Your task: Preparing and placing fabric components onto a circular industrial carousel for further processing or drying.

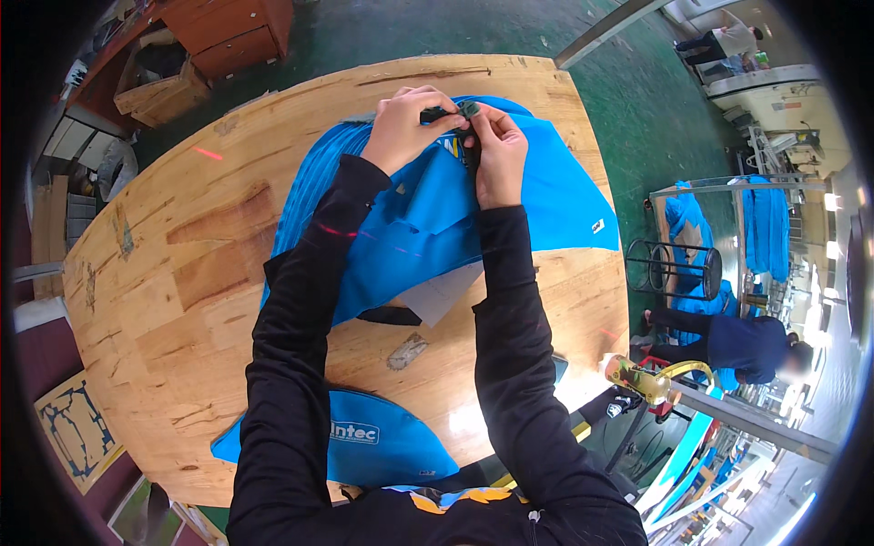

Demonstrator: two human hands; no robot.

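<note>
Your two hands meet at the upper middle of the frame, over a small dark green piece [469, 109] bunched between their fingertips. From your left hand [410, 127] it lies to the right, just past the thumb tip; from your right hand [501, 155] it lies up and to the left, at the ends of thumb and forefinger. Both hands seem to touch it, so neither is clearly nearer. Your right thumb and forefinger are pressed together on it, and your left thumb and bent fingers close on its left side. Its long axis cannot be told, since the fingers cover much of it. Beneath your hands the blue fabric [555, 191] spreads over the wooden table [218, 227], its layered folds fanning down the left and one corner reaching right. A pale sheet [442, 296] juts from under its lower edge, and a separate blue panel [391, 460] lies at the lower middle, partly behind your left sleeve [291, 373].
</note>
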